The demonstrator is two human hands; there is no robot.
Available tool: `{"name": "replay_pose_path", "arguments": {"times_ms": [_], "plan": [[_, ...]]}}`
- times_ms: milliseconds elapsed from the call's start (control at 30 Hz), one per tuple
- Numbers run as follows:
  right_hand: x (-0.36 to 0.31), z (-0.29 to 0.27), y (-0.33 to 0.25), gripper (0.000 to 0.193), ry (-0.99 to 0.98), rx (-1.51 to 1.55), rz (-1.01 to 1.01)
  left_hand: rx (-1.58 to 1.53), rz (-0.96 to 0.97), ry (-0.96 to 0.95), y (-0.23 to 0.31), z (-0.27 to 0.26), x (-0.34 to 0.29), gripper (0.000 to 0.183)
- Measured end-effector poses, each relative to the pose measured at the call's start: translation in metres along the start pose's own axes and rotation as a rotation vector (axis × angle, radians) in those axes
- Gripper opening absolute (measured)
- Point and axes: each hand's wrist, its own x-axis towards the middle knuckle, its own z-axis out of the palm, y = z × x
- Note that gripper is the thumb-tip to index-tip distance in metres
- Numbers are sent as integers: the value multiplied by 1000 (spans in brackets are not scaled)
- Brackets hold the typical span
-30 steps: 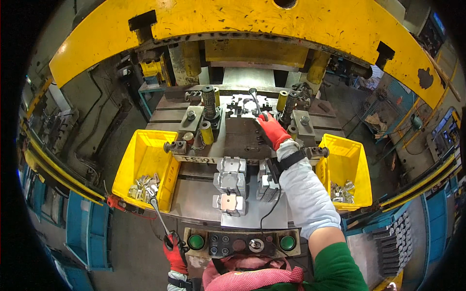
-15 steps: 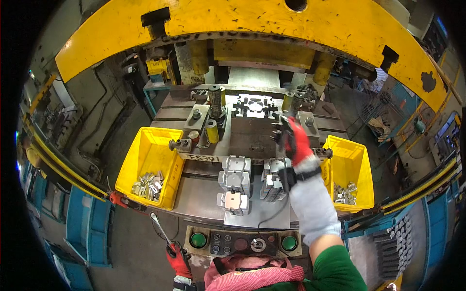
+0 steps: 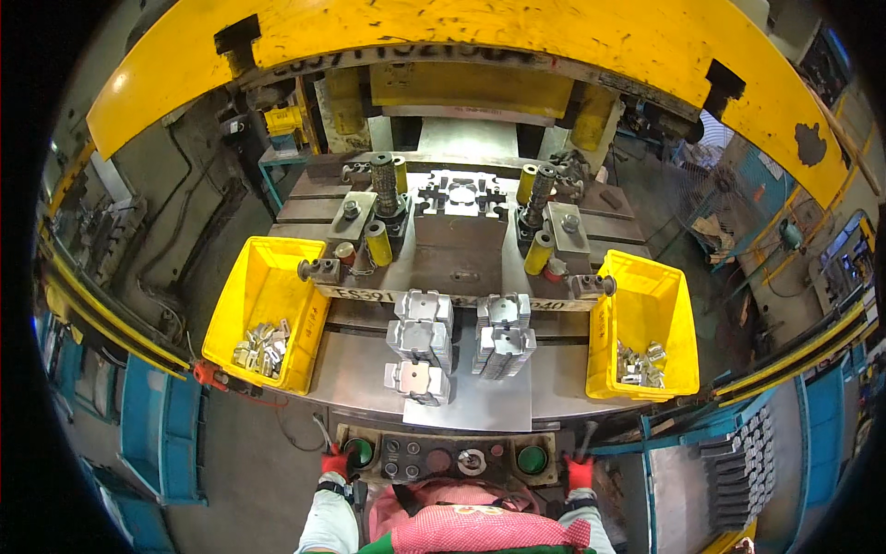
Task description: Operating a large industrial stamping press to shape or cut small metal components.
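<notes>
My left hand (image 3: 336,462), in a red glove, is closed round a slim metal tool (image 3: 321,430) and sits against the left green button (image 3: 359,451). On the other side, my red-gloved right hand (image 3: 579,472) is beside the right green button (image 3: 532,460), with a slim grey tool (image 3: 587,438) sticking up from its closed fingers. Both buttons belong to a control panel (image 3: 425,459). Beyond it, stacks of shaped metal parts (image 3: 421,380) stand on a metal sheet (image 3: 471,411). A flat cut-out metal piece (image 3: 461,193) lies in the press die (image 3: 459,249).
Yellow bins (image 3: 309,343) (image 3: 688,328) holding small metal pieces flank the stacks. Guide posts (image 3: 385,185) rise from the die, and a yellow press beam (image 3: 461,28) spans above. At right, a rack (image 3: 678,489) carries rows of metal parts.
My right hand has drawn back from the die to beside the right button. My left hand has moved up to the left button. The view has shifted slightly.
</notes>
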Motion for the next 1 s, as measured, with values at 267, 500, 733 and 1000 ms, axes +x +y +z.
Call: {"name": "replay_pose_path", "arguments": {"times_ms": [267, 500, 733, 1000], "plan": [[7, 39, 14, 82, -114, -814, -18, 273, 7, 157, 9, 3, 6, 96], [7, 42, 14, 75, -71, -816, -24, 356, 77, 142, 23, 3, -9, 92], [10, 42, 24, 73, -59, -818, -26, 190, 7, 96, 39, 1, -20, 89], [-6, 42, -8, 73, -131, -735, 13, 400, 46, 31, 24, 3, 2, 100]]}}
